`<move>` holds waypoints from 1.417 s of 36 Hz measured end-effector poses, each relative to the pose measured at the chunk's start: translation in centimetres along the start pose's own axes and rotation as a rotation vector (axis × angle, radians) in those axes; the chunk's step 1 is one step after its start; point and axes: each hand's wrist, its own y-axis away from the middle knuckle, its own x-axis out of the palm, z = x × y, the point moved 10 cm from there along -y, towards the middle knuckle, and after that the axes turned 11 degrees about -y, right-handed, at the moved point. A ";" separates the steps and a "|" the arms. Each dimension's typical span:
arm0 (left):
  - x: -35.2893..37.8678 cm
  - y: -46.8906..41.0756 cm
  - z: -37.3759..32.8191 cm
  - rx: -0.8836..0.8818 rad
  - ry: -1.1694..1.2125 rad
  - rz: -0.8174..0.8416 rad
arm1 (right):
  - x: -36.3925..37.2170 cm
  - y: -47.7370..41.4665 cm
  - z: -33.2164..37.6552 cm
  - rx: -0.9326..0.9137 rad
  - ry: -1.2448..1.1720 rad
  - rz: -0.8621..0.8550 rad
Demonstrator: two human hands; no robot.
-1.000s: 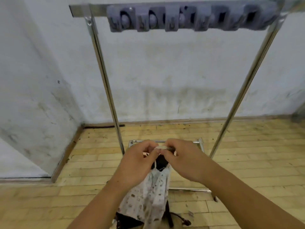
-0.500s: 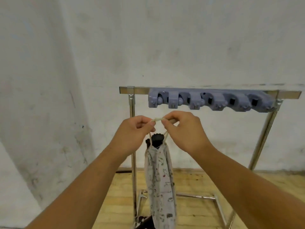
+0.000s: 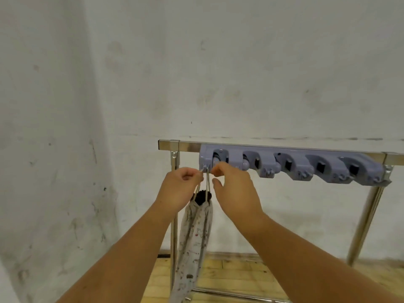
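Observation:
A long white patterned drawstring bag (image 3: 194, 237) hangs by its pale cord (image 3: 207, 182), with something dark showing at its gathered mouth. The cord runs up to the small hook under the left end of a grey-blue holder strip (image 3: 290, 166) fixed on a steel rack (image 3: 169, 145). My left hand (image 3: 180, 191) pinches the cord just left of that hook. My right hand (image 3: 236, 191) pinches the cord on the hook's right side, its other fingers loose.
The rack stands on steel legs (image 3: 363, 224) against a scuffed white wall (image 3: 196, 73), in a corner. A wooden floor (image 3: 229, 274) and the rack's lower bar lie below. The strip's other clamps and hooks to the right hold nothing.
Both hands have lifted the bag from near the floor up to the strip. The cord loop now sits at the leftmost hook. My view has tilted upward.

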 end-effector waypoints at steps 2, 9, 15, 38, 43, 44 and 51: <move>0.1 0.5 1.5 -0.018 0.038 0.004 | 0.1 1.3 -0.7 -0.009 -0.031 -0.009; 0.8 3.0 6.9 -0.086 0.033 -0.051 | 2.3 5.9 -6.7 0.068 -0.113 0.049; 5.9 6.8 16.7 -0.266 -0.031 0.126 | 6.1 12.1 -13.7 0.179 -0.114 0.161; 31.3 27.1 55.0 -0.334 -0.778 1.057 | 22.2 42.1 -44.8 0.399 0.232 0.974; 35.5 26.3 59.1 -0.214 -0.843 1.073 | 21.9 49.3 -53.1 0.508 0.306 1.080; 36.3 26.0 59.7 -0.189 -0.851 1.073 | 21.6 50.9 -54.6 0.532 0.333 1.091; 38.5 23.8 62.0 -0.053 -1.093 0.970 | 17.9 59.5 -62.2 0.748 0.471 1.161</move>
